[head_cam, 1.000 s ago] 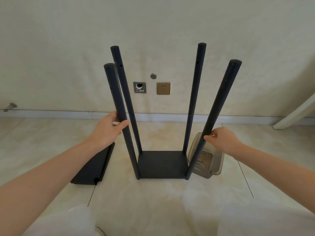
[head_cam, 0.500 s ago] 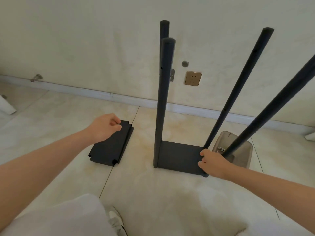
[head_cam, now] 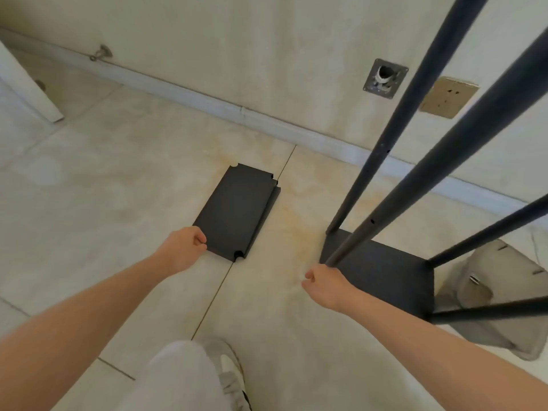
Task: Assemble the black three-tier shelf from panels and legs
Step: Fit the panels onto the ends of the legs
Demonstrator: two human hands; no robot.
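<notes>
Two loose black panels (head_cam: 237,209) lie stacked flat on the tile floor, the lower one offset to the right. My left hand (head_cam: 184,247) has curled fingers on the top panel's near-left corner and seems to pinch it. To the right stands the partly built frame: a black bottom panel (head_cam: 382,274) with several long black legs (head_cam: 462,137) rising from its corners and leaning out of view. My right hand (head_cam: 326,286) is a loose fist holding nothing, just beside the foot of the nearest leg (head_cam: 350,244).
A translucent grey container (head_cam: 501,262) with small hardware sits right of the frame. The wall and baseboard run behind, with a socket (head_cam: 447,97) and a metal plate (head_cam: 385,78). A white slanted board (head_cam: 29,93) is far left. My knee (head_cam: 184,375) and shoe (head_cam: 228,372) are below.
My left hand let go of a leg and dropped to the loose panels' near corner. My right hand slid down off its leg. My view has swung left and down.
</notes>
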